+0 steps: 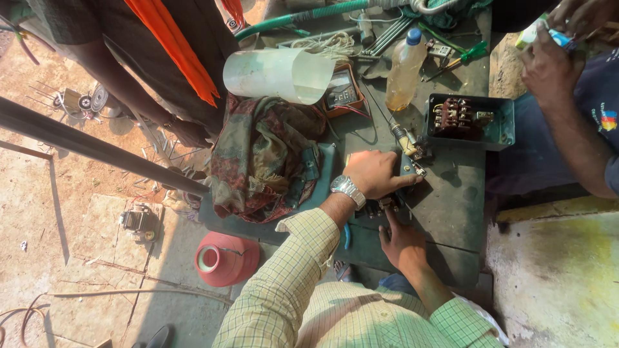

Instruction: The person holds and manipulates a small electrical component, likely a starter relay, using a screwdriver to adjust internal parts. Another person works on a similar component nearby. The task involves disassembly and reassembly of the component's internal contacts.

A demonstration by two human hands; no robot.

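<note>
The left hand (375,173), palm down at frame centre, covers a small dark electrical part (382,205) on the workbench (451,206); its hold is hidden. The right hand (401,243), just below, touches the part's lower edge with a raised finger, about as near.

Sunlit concrete floor (77,258), dark workbench (451,206)

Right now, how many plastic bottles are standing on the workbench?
1. A clear bottle with a blue cap and yellowish liquid stands near the far edge, left of the open switch box. Others may be hidden behind the rolled plastic sheet or crumpled cloth.
</note>
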